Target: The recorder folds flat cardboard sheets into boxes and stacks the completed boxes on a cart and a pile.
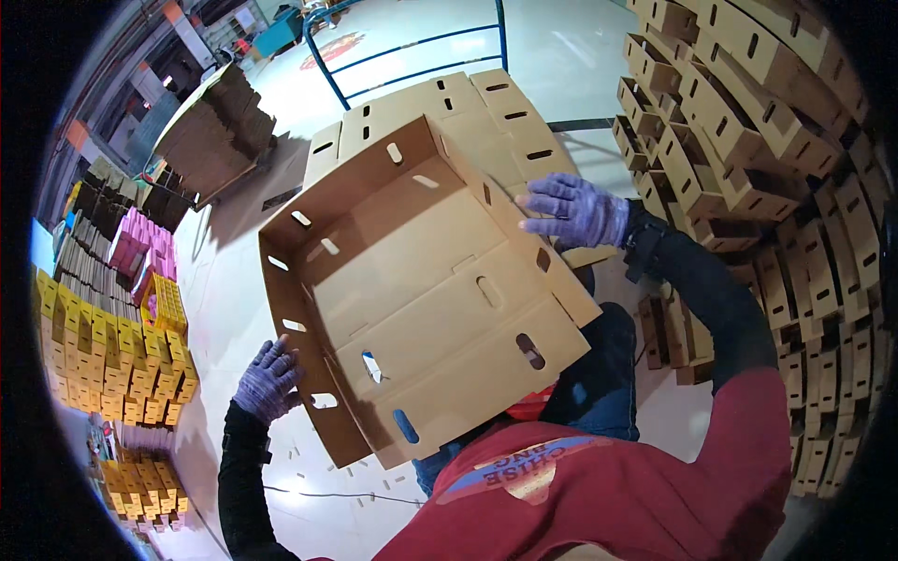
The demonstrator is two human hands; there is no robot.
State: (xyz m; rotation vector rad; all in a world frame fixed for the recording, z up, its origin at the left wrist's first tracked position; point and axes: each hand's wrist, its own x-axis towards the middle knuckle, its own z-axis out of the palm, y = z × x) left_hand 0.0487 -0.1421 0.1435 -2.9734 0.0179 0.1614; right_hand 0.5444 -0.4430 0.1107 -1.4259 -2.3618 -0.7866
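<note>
A partly folded brown cardboard tray lies between the hands, its longer run seeming to slant from the far wall toward the lap; the left hand meets its left wall, nearer the body, though whether it grips I cannot tell; the right hand, fingers spread, is farther out, beside the right wall.

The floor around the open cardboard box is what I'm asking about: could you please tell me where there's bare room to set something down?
Bare floor shows between the yellow boxes and the cardboard box, and beyond the blue rail. It is crowded on the right, where brown trays are stacked, and by the box's lower left corner, where small scraps and a cable lie.
</note>
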